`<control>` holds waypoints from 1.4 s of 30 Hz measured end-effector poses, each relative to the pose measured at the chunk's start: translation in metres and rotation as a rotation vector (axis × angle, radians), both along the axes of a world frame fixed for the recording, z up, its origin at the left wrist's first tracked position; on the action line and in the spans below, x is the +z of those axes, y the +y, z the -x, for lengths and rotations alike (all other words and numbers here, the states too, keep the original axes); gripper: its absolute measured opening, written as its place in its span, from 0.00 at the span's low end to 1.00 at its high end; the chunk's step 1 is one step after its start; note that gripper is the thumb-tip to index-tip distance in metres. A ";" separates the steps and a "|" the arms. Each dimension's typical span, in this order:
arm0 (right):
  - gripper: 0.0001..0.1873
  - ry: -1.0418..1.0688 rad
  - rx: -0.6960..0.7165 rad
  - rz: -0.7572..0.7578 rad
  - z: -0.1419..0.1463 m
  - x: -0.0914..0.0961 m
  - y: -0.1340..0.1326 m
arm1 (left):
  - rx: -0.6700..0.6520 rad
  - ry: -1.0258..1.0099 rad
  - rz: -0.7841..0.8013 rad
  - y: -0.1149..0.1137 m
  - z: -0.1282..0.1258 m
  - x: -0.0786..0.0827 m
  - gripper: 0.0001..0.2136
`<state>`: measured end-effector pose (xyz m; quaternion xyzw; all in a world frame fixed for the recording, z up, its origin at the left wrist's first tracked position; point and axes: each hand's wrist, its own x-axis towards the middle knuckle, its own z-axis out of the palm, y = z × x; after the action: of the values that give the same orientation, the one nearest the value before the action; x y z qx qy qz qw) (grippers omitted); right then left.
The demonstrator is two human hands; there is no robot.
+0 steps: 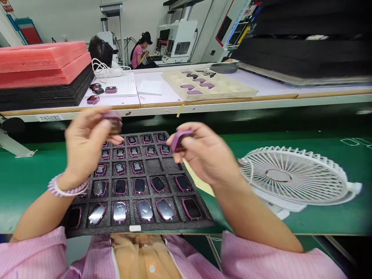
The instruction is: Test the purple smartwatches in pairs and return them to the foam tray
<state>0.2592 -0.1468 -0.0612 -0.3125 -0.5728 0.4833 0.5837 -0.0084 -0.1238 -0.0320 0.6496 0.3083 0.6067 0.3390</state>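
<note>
My left hand (87, 135) grips a purple smartwatch body (114, 121), blurred by motion, above the tray's back left part. Between the thumb and fingers of my right hand (200, 151) is another purple smartwatch body (180, 138), held over the tray's back right corner. Under both hands lies a black foam tray (170, 193) divided into square pockets. Strapless purple-framed watches sit in most of them. Those at the back have lit screens with text, such as one watch (137, 166); the front ones are dark or shiny. Two pockets in the third row (154, 166) hold nothing.
A white fan (290, 176) lies at the right on the green bench. On the raised shelf are red foam sheets (43, 58), loose watches (93, 99), papers (150, 87), a cream tray (232, 91) with purple pieces, and black foam stacks (296, 58). Two people (139, 56) sit beyond.
</note>
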 end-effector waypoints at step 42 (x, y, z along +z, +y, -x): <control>0.19 -1.458 0.491 -0.560 0.143 -0.066 0.017 | 0.432 1.398 0.479 -0.074 0.136 -0.111 0.24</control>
<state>0.1162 -0.1300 -0.1277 -0.2567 -0.9600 0.1118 -0.0014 -0.1440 -0.1975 -0.1432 0.7162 0.6939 0.0244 0.0707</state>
